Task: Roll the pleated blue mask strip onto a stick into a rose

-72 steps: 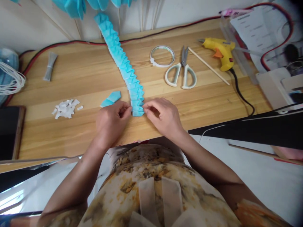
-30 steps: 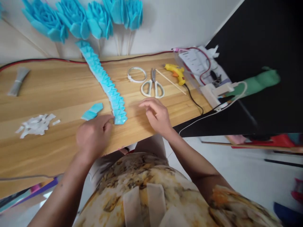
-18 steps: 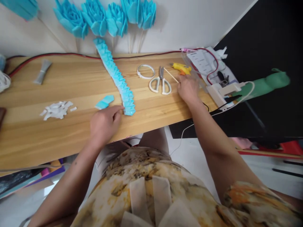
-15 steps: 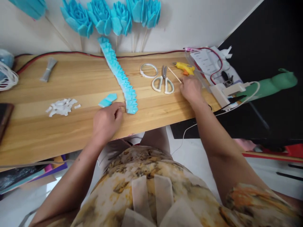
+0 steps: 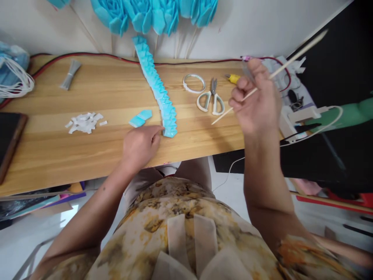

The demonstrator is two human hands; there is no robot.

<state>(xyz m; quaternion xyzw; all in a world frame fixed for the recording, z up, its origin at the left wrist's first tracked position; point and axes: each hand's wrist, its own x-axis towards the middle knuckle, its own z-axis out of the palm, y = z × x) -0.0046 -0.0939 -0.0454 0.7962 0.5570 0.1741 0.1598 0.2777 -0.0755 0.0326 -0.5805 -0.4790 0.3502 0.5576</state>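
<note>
My right hand (image 5: pixel 258 97) is raised over the right side of the desk, its fingers wrapped round a thin wooden skewer (image 5: pixel 300 53). The skewer slants, with its lower tip near the desk top. At the near end of a long strip of folded light-blue petals (image 5: pixel 159 91), my left hand (image 5: pixel 142 146) is closed, its index finger and thumb at the strip's edge. Just above that hand lie a few loose light-blue pieces (image 5: pixel 141 118). White-handled scissors (image 5: pixel 214 93) rest left of the right hand, which partly covers a yellow glue gun (image 5: pixel 233 78).
A roll of clear tape (image 5: pixel 194 83) lies behind the scissors. Small white pieces (image 5: pixel 84 122) are heaped at left, near a bundle of grey ties (image 5: pixel 70 74). Blue flowers on sticks (image 5: pixel 166 17) lean on the wall. A power strip (image 5: pixel 294 120) sits at the right edge.
My right hand has lifted the skewer off the desk and turned palm up with it. My left hand stays at the strip's near end. The view has shifted slightly.
</note>
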